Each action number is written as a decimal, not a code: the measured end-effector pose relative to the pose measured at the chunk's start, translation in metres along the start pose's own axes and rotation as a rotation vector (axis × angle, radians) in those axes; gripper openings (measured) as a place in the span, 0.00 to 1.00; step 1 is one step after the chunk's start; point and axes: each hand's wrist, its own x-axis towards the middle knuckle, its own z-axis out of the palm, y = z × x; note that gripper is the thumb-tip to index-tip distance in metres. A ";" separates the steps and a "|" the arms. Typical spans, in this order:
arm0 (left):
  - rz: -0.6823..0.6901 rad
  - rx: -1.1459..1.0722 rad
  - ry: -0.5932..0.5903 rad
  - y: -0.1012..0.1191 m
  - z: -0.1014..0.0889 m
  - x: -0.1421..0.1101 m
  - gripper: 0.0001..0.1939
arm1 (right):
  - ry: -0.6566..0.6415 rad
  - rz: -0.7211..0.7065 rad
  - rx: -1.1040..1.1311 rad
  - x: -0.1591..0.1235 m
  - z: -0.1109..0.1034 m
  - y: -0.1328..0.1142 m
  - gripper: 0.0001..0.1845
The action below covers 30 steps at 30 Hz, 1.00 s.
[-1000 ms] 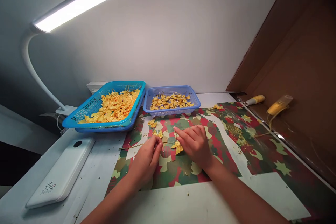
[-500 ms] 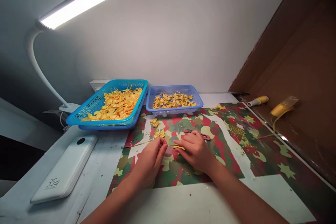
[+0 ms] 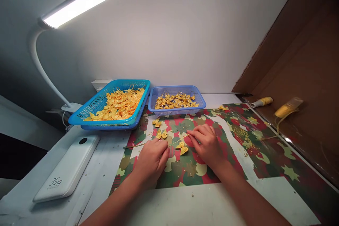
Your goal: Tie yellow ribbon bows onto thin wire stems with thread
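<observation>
My left hand (image 3: 152, 157) is closed in a pinch on a thin gold cord (image 3: 174, 143) that runs across to my right hand. The cord's other part trails out leftward over the mat. My right hand (image 3: 208, 144) pinches the cord's right end between thumb and forefinger. Just below the cord, between both hands, lies a yellow ribbon bow (image 3: 182, 148); whether the cord passes through it I cannot tell. A second yellow bow (image 3: 161, 134) rests right above my left hand, and a third bow (image 3: 156, 123) sits farther back.
A turquoise basket (image 3: 76, 118) heaped with yellow bows stands at the back left. Beside it is a smaller blue basket (image 3: 178, 112) of corded bows. A white power bank (image 3: 66, 169) lies left, under a lamp (image 3: 39, 63). Yellow thread spools (image 3: 262, 101) are at right.
My right hand has lifted off the bow, uncovering it, and drawn the cord out to the right. Pink-handled snips, seen half a second ago behind that hand, are now hidden.
</observation>
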 end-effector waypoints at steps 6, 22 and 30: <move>-0.182 -0.171 0.146 0.000 0.001 0.001 0.18 | 0.033 0.083 0.075 -0.002 0.006 -0.007 0.10; -0.564 -1.020 0.091 0.015 0.008 0.003 0.21 | -0.233 0.808 1.017 -0.002 0.004 -0.044 0.10; -0.650 -1.169 0.078 0.013 0.011 0.003 0.22 | -0.230 0.928 1.145 -0.010 0.007 -0.057 0.15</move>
